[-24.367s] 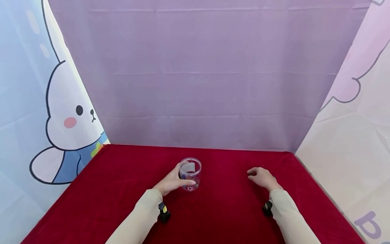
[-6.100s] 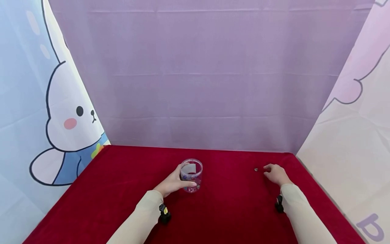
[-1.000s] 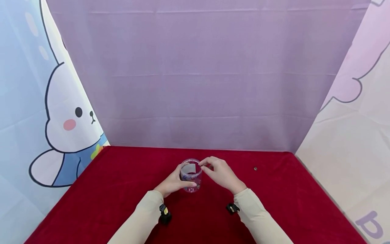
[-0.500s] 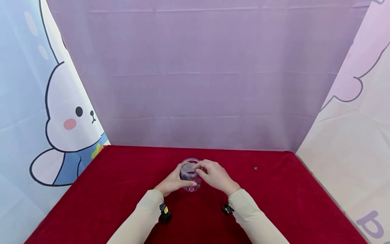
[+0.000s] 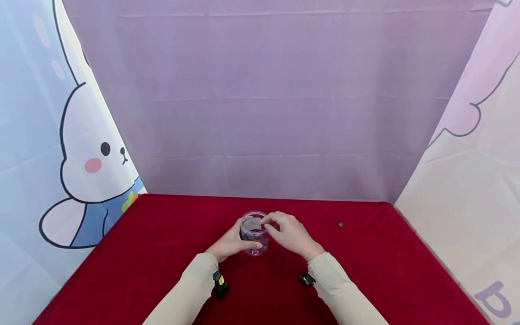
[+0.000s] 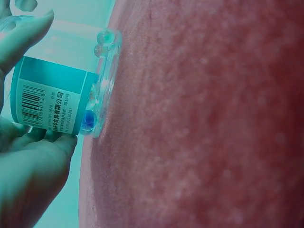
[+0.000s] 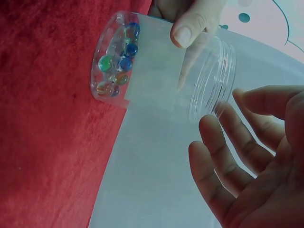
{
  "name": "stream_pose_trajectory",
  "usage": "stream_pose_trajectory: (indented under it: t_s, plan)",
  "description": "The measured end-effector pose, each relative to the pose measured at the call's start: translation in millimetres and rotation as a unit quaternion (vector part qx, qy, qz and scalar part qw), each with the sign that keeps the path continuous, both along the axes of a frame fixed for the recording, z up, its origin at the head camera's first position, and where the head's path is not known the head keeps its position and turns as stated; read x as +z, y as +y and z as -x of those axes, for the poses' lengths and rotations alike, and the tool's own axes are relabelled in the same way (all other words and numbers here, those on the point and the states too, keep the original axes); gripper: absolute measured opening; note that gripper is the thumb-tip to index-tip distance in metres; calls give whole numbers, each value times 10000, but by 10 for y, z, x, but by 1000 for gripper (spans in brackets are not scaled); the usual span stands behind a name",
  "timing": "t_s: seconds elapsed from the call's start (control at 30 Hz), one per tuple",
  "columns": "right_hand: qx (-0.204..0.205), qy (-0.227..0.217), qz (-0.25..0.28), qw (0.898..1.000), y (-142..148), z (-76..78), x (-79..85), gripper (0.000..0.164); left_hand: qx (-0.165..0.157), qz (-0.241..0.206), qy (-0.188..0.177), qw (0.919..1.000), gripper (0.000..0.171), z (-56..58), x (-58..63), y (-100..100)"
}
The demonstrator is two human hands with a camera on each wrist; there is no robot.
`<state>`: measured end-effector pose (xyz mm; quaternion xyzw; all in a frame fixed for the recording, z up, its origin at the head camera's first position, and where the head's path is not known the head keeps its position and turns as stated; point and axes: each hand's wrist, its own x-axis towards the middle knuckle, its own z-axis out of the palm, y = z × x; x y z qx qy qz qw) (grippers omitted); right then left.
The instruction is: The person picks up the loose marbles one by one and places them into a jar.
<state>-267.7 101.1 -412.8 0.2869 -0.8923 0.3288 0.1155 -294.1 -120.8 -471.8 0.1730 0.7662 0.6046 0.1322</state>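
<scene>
My left hand (image 5: 230, 243) holds a clear plastic jar (image 5: 255, 252) upright on the red cloth, thumb on the near side and fingers round the back. Glass marbles (image 7: 125, 64), several blue, green and amber ones, lie on its bottom. A barcode label (image 6: 50, 97) shows on its side in the left wrist view. At the jar's uncovered mouth is my right hand (image 5: 290, 232), its fingers loosely bent and apart. In the right wrist view, these fingertips (image 7: 209, 124) are right by the rim, and no marble shows between them.
A single small marble (image 5: 341, 224) lies on the red tablecloth (image 5: 365, 271) to the right of the right hand. A purple curtain (image 5: 268, 113) rises behind the table. Printed cloths flank both sides, the left one with a cartoon rabbit (image 5: 93, 149).
The right hand came in from the right over the jar's mouth, then drew slightly back to the right. Its thumb and index finger have parted. Left hand and jar stay put.
</scene>
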Motion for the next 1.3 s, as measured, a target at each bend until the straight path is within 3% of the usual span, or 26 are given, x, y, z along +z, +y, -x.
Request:
stream_pose_trajectory:
  t_s: [0.63,0.9,1.3]
  plan:
    - [-283,138,-26,9995,227,7,55,17,44,42,63,10000,88,-12,11,-9]
    - [-657,-145,-166,9976,433,26,14,17,101,139,35,9998,91,-15,-3,-5]
    - [-890,-375,-260,9950,812,114,-100,16,184,217,122,9995,91,-48,36,-12]
